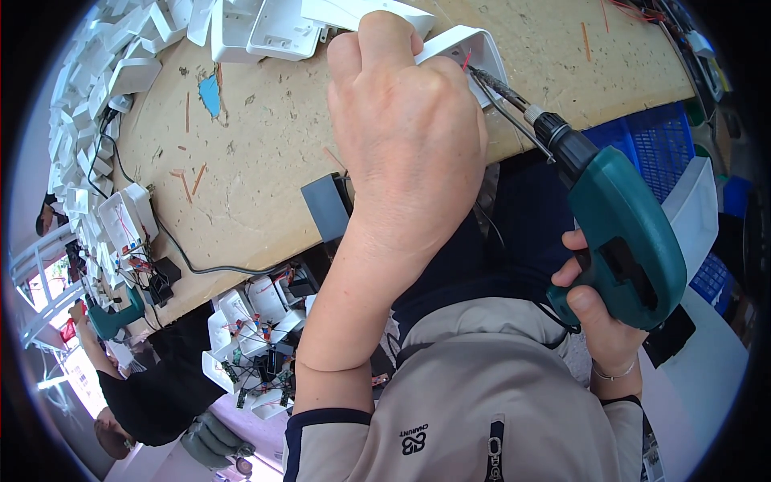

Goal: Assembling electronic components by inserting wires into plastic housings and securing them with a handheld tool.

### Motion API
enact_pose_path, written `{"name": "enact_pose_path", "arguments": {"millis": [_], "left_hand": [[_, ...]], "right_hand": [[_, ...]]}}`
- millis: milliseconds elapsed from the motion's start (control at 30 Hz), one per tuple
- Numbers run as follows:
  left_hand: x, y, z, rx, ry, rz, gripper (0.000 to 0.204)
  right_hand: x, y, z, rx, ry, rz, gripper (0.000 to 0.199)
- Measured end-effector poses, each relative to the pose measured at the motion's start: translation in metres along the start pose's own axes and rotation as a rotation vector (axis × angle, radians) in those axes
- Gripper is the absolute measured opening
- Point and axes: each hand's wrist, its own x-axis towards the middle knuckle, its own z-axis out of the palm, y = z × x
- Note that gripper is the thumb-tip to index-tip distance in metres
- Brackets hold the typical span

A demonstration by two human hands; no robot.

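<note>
My right hand (602, 313) is wrapped around the handle of a dark green soldering gun (634, 233). The gun points up and left, its thin metal tip and feed tube reaching into an open white plastic housing (484, 52) at the table's near right. A short red wire (467, 59) stands up beside the tip. Over the left side of this housing lies my left hand (409, 120), back upward and fingers curled closed. Its fingertips, and whatever they pinch, are hidden behind the hand.
More white housings (281, 32) line the far edge, with a large pile at left. A black adapter (325, 207) sits at the table edge. Below are housings with circuit boards (257, 321). Blue crates (654, 153) stand right. A co-worker (161, 377) sits at left beside another green soldering gun (116, 316).
</note>
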Motion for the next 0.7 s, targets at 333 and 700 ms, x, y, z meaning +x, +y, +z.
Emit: {"name": "enact_pose_path", "arguments": {"millis": [333,700], "left_hand": [[0.0001,0.0003,0.0012,0.02,0.0,-0.02,0.007],[0.0,0.0013,0.0002,0.007,-0.008,-0.036,0.008]], "right_hand": [[0.0009,-0.0013,0.0007,0.007,-0.007,-0.016,0.06],[-0.0044,-0.0006,-0.0017,0.025,0.033,-0.042,0.061]]}}
